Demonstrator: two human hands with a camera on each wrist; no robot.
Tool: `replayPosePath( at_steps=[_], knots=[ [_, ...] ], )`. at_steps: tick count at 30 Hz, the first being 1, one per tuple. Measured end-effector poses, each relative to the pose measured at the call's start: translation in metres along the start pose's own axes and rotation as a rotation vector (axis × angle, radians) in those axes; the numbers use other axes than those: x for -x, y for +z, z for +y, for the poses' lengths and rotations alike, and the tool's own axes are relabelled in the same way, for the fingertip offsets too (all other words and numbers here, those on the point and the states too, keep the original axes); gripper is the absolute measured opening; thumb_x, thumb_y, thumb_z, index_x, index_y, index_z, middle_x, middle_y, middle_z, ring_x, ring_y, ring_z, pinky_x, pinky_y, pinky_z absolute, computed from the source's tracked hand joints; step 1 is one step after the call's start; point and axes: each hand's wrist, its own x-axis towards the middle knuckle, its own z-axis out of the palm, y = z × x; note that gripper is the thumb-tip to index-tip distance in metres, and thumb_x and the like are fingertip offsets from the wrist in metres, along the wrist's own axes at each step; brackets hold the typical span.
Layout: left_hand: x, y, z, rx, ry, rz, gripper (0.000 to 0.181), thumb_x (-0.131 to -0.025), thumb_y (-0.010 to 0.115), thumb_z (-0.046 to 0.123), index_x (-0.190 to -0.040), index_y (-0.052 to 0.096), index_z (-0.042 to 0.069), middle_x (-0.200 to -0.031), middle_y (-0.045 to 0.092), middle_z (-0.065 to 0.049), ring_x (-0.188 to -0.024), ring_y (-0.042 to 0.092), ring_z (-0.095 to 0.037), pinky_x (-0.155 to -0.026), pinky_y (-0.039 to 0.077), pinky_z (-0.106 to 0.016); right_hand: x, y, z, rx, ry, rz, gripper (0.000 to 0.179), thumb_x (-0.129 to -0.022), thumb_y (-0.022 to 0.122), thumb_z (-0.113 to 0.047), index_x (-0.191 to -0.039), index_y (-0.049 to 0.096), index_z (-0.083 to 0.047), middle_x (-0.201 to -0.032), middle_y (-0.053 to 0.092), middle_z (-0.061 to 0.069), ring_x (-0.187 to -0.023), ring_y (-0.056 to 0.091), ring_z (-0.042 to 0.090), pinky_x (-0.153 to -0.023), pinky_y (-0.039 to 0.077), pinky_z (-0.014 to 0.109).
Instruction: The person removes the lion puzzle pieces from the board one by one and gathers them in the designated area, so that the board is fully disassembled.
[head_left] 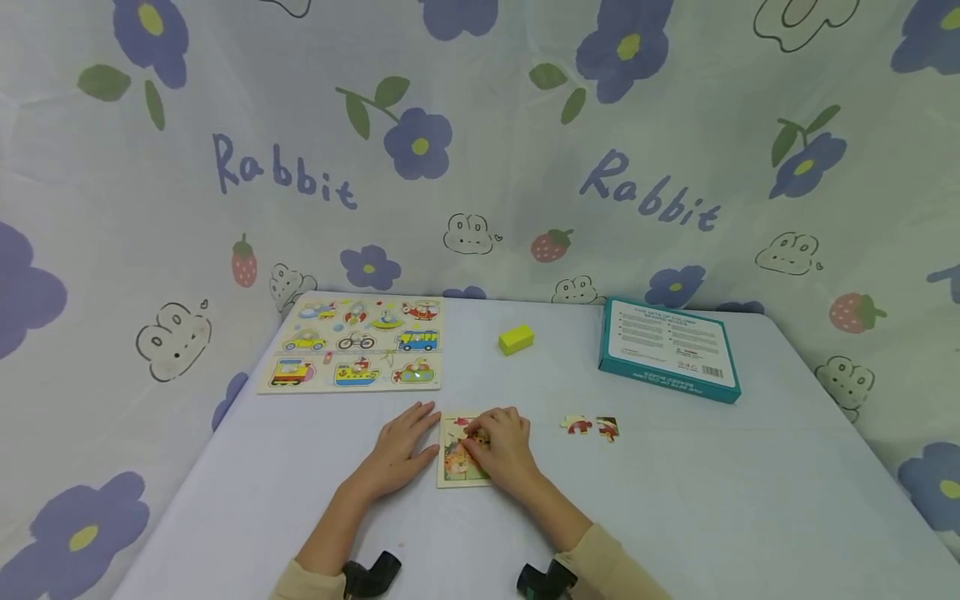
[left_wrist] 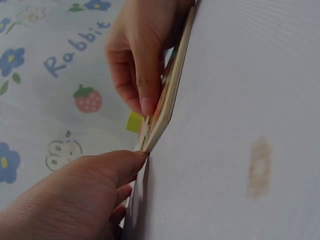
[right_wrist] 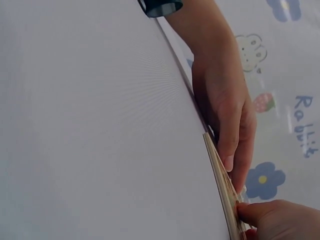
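Observation:
A small wooden jigsaw board (head_left: 452, 481) with a colourful picture lies on the table between the two hands. My left hand (head_left: 399, 450) rests beside it, fingers extended, its thumb touching the board's left edge. Over the board, my right hand (head_left: 504, 446) has thumb and fingers bent together and pinches a puzzle piece (left_wrist: 147, 120) at the picture's surface. That hand covers the right part of the board in the head view. Two loose puzzle pieces (head_left: 578, 426) lie to the right of the right hand.
A vehicle peg puzzle (head_left: 360, 342) sits at the back left. Behind the board stands a yellow block (head_left: 516, 339). A teal box (head_left: 670, 348) with a white label lies at the back right. A patterned curtain (head_left: 480, 150) hangs behind the white table (head_left: 750, 500).

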Motion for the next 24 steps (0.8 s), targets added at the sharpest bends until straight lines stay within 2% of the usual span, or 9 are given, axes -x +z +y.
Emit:
replayPosePath(
  at_steps=[4,11,24],
  knots=[
    [-0.0009,0.0002,0.0007,-0.011,0.008,0.011,0.052,-0.090,0.059,0.025,-0.136,0.044,0.009,-0.145,0.032,-0.009,-0.136,0.020,-0.028,-0.105,0.018,-0.051,-0.0012,-0.0007,0.0000,0.017,0.002,0.020,0.012,-0.076,0.075,-0.029,-0.081,0.068,-0.020,-0.090,0.059,-0.005,-0.088,0.044,0.014,-0.079,0.031,0.037],
    [-0.0001,-0.0003,0.0000,-0.032,0.000,-0.021,0.052,-0.091,0.056,0.027,-0.137,0.043,0.007,-0.147,0.030,-0.009,-0.137,0.017,-0.027,-0.105,0.016,-0.051,-0.0020,-0.0034,-0.0040,0.021,0.008,0.036,0.014,-0.074,0.076,-0.032,-0.077,0.070,-0.019,-0.090,0.059,-0.005,-0.087,0.045,0.014,-0.076,0.032,0.036],
    [-0.0001,-0.0016,0.0008,-0.029,0.013,-0.022,0.052,-0.091,0.055,0.027,-0.138,0.042,0.008,-0.147,0.029,-0.008,-0.137,0.017,-0.027,-0.105,0.017,-0.051,-0.0029,-0.0094,-0.0087,0.107,-0.059,0.013,0.010,-0.078,0.073,-0.024,-0.076,0.066,-0.019,-0.092,0.060,-0.004,-0.087,0.046,0.015,-0.075,0.035,0.036]
  ],
)
